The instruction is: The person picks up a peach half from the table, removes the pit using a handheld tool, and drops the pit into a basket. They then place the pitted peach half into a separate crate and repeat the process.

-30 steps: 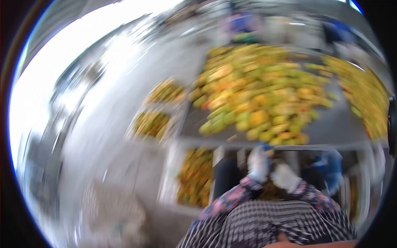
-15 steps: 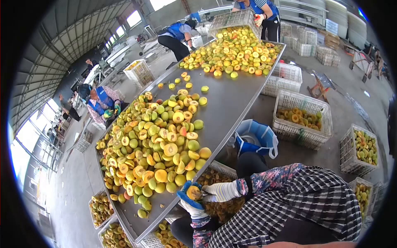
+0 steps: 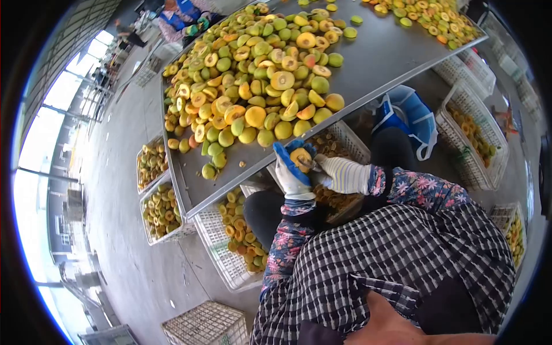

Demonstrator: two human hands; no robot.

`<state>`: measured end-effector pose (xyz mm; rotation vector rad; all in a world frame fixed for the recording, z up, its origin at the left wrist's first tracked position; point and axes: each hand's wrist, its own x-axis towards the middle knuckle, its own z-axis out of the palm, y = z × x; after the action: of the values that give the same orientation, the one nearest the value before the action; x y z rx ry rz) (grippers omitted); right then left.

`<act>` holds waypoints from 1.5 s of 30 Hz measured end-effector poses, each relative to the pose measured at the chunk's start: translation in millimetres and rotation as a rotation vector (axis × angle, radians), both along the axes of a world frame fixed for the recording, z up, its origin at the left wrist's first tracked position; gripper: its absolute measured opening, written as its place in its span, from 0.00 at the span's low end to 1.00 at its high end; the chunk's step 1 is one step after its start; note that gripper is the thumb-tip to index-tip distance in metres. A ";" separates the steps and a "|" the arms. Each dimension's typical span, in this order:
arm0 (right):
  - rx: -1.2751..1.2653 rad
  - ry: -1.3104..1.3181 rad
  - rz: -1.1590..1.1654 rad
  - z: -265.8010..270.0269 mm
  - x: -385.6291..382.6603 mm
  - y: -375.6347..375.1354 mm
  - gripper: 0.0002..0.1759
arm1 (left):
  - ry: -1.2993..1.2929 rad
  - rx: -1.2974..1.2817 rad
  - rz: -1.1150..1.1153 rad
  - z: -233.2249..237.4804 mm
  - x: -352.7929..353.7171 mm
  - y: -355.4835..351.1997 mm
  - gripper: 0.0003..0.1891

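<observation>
Just off table edge [image 3: 253,172], left fingers [image 3: 284,156] around fruit half [image 3: 300,157], right fingers [image 3: 329,167] perhaps on tool [image 3: 313,166].

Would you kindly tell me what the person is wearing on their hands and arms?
The left hand is in a white glove with a blue coating over the fingers and palm side. The right hand is in a white knitted glove with faint ribbed stripes. Both arms are covered by dark floral sleeves printed with pink and blue flowers, which meet a black-and-white checked garment.
</observation>
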<state>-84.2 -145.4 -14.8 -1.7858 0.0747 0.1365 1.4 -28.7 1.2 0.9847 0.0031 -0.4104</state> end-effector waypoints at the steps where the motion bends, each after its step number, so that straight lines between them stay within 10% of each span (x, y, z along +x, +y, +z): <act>1: -0.339 -0.122 0.036 14.5 -3.9 -4.9 0.15 | 0.012 -0.015 0.047 16.0 -7.2 -4.5 0.29; 4: -0.780 -0.002 0.087 35.8 -5.7 -8.2 0.22 | 0.018 -0.224 -0.065 -2.8 -3.5 -7.1 0.26; 8: -0.381 -0.343 0.172 0.0 -6.7 -16.4 0.25 | 0.037 -0.089 0.019 -12.5 -3.2 -10.0 0.26; 13: 0.152 0.019 0.179 14.7 -9.8 -19.1 0.21 | 0.095 -0.027 0.001 -23.0 2.4 -10.0 0.21; 18: -0.213 -0.241 0.383 26.0 4.9 -28.5 0.23 | 0.000 0.017 -0.151 -21.9 8.7 4.4 0.18; 20: -0.228 -0.274 0.260 23.1 3.2 -24.7 0.21 | -0.481 0.227 -0.085 -46.5 12.6 6.5 0.19; 22: -0.416 -0.330 0.120 6.4 1.8 -17.8 0.21 | 0.078 -0.254 0.100 -3.4 -0.4 -9.9 0.26; 29: -0.715 -0.001 0.233 35.4 -6.8 -2.1 0.23 | 0.108 0.061 -0.138 -3.8 11.2 11.4 0.28; 37: -0.069 -0.212 0.125 6.4 -12.0 8.3 0.17 | 0.113 0.025 -0.255 -3.6 5.6 15.1 0.29; 40: 0.299 0.397 0.212 58.8 -19.9 -4.7 0.16 | -0.073 0.199 -0.371 -4.7 11.0 13.9 0.31; 45: 1.070 0.576 0.215 43.8 -23.0 -3.0 0.13 | -0.004 -0.044 -0.375 7.5 5.8 10.3 0.25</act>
<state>-107.3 -148.5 29.0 -0.6415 0.1811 0.7027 7.2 -18.5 8.7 0.9426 -0.1956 -0.7488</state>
